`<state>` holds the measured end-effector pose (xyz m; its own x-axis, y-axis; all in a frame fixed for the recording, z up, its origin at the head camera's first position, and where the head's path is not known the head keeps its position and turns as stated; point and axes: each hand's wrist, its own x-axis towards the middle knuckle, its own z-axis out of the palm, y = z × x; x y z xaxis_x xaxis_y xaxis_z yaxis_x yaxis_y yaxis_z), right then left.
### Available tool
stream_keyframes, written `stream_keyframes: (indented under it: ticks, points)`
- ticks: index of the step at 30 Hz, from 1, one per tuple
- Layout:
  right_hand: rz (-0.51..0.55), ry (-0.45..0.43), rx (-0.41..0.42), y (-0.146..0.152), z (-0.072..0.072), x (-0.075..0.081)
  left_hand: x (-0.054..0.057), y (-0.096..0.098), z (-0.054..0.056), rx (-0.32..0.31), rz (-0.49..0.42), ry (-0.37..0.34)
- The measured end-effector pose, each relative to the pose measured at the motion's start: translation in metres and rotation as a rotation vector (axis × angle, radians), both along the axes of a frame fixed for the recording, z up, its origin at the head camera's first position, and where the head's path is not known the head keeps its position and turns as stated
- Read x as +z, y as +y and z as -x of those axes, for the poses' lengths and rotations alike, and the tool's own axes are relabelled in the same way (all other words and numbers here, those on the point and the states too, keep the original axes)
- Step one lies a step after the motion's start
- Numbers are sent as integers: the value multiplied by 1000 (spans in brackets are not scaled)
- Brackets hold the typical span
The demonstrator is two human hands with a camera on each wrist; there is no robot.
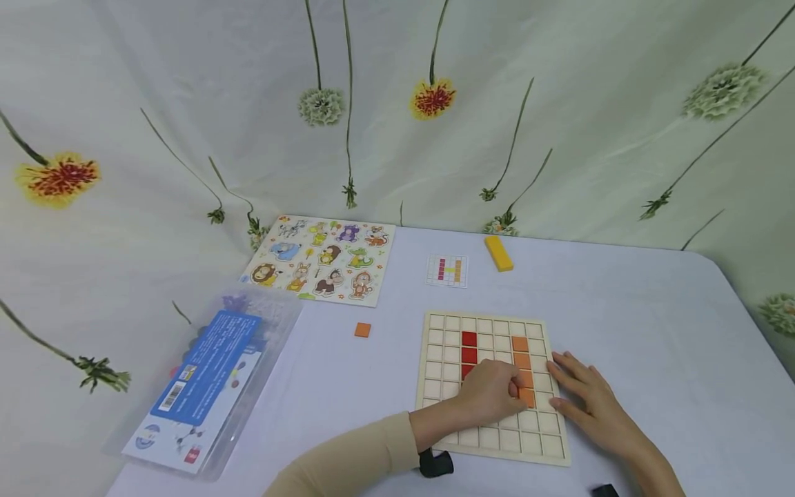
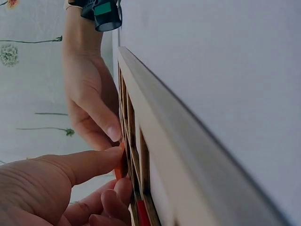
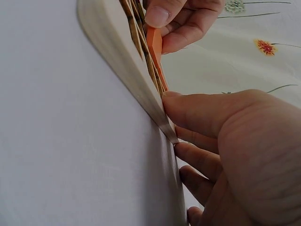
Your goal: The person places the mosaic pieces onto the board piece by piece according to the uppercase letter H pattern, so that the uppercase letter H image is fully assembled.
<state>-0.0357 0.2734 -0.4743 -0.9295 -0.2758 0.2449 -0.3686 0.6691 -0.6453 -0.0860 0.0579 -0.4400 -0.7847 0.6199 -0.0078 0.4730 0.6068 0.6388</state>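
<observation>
A wooden grid board [image 1: 472,438] lies on the table, with red tiles [image 1: 469,339] in one column and orange tiles [image 1: 519,344] in another. Reaching across the board, my left hand [image 1: 491,393] pinches an orange square tile [image 3: 155,47] between thumb and fingers, low in the orange column. The left wrist view has that tile tilted against the grid. Along the board's right edge rests my right hand [image 1: 590,400], fingers spread and fairly straight, thumb touching the rim. In the head view my left hand hides the lower red column.
A loose orange tile [image 1: 363,330] lies left of the board. Behind it are a pattern card [image 1: 462,281] and a yellow block [image 1: 499,253]. An animal puzzle board [image 1: 323,298] and a clear plastic case [image 1: 214,452] with a blue label sit to the left.
</observation>
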Motion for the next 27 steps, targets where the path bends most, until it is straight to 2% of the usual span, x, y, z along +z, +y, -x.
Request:
stream_keyframes:
  ticks: [11,16,20,23,27]
  points:
    - [-3,15,9,2,1,-2,0,6,-1,-12,117,76]
    - [-8,27,13,3,1,-3,4,5,-2,-24,125,89]
    - [-5,24,11,3,1,-3,16,-6,0,-67,80,109]
    - [-7,14,7,2,0,-3,29,-24,5,-77,22,123]
    - [-24,10,3,2,1,-2,48,-62,16,-11,-92,96]
